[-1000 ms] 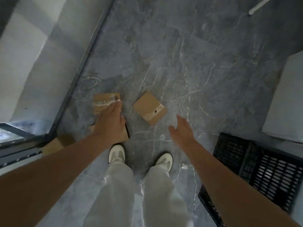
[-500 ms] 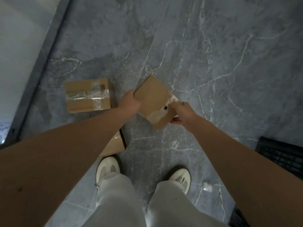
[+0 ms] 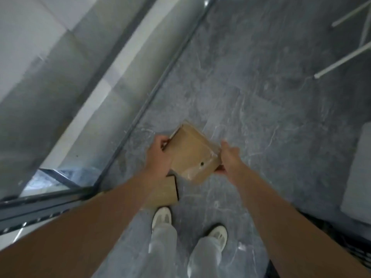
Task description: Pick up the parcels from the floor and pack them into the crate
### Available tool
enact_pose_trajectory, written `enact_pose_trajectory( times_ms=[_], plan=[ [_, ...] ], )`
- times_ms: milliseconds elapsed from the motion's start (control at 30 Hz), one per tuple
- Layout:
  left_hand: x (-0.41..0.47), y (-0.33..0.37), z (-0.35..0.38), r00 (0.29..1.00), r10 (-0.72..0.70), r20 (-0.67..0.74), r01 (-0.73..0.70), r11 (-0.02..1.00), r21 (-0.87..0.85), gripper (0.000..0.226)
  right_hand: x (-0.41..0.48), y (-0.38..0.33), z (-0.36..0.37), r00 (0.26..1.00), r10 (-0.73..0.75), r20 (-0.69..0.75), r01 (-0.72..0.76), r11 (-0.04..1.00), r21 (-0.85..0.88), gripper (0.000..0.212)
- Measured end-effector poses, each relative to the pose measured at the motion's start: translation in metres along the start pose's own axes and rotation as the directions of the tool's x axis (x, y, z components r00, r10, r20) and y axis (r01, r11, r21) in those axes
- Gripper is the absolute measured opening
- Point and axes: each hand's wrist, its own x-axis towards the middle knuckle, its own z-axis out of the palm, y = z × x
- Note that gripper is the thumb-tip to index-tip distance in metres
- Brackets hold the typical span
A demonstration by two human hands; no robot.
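Note:
A brown cardboard parcel (image 3: 190,155) with clear tape and a small dark hole hangs above the grey floor between both hands. My left hand (image 3: 158,155) grips its left edge, fingers curled round the side. My right hand (image 3: 228,157) holds its right edge, thumb on top. Another brown parcel (image 3: 164,193) lies on the floor below my left wrist, partly hidden by my arm. The black slatted crate (image 3: 349,245) shows only as a dark strip at the lower right, behind my right arm.
A grey marble floor (image 3: 251,101) spreads ahead. A glass partition with a dark metal frame (image 3: 66,189) runs along the left. A pale box (image 3: 359,177) stands at the right edge above the crate. White rods (image 3: 341,61) lie at the top right. My white shoes (image 3: 162,217) stand below.
Both hands have lifted the parcel off the floor and the view has risen and turned. The taped parcel seen on the left earlier is out of sight now.

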Motion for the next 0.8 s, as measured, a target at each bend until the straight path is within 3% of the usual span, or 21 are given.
enact_pose_trajectory(
  times_ms=[133, 200, 300, 433, 567, 700, 800],
  plan=[
    [-0.067, 0.095, -0.077, 0.986, 0.156, -0.062, -0.16, 0.983, -0.085, 0.057, -0.102, -0.066, -0.021, 1.0, -0.017, 0.022, 0.016, 0.998, 0.053, 0.052],
    [-0.113, 0.133, -0.113, 0.979, 0.169, -0.111, -0.185, 0.971, -0.15, 0.047, -0.15, -0.092, -0.03, 0.995, -0.064, 0.074, 0.064, 0.998, 0.006, 0.05],
    [-0.186, 0.174, -0.158, 0.936, 0.245, -0.253, -0.302, 0.927, -0.223, 0.029, -0.235, -0.123, -0.041, 0.965, -0.198, 0.172, 0.203, 0.979, -0.012, 0.031],
    [-0.262, 0.201, -0.198, 0.872, 0.231, -0.431, -0.393, 0.855, -0.337, 0.024, -0.334, -0.154, -0.053, 0.856, -0.355, 0.375, 0.386, 0.922, -0.008, 0.021],
    [-0.334, 0.218, -0.233, 0.788, 0.243, -0.566, -0.456, 0.848, -0.27, 0.028, -0.423, -0.177, -0.05, 0.707, -0.488, 0.512, 0.57, 0.821, -0.006, 0.021],
    [-0.408, 0.22, -0.275, 0.729, 0.198, -0.655, -0.52, 0.782, -0.344, 0.024, -0.507, -0.182, -0.028, 0.622, -0.411, 0.666, 0.58, 0.813, -0.04, 0.042],
    [-0.459, 0.205, -0.31, 0.697, 0.137, -0.704, -0.538, 0.749, -0.387, 0.024, -0.561, -0.179, -0.002, 0.525, -0.413, 0.744, 0.678, 0.732, -0.073, 0.051]
  ],
)
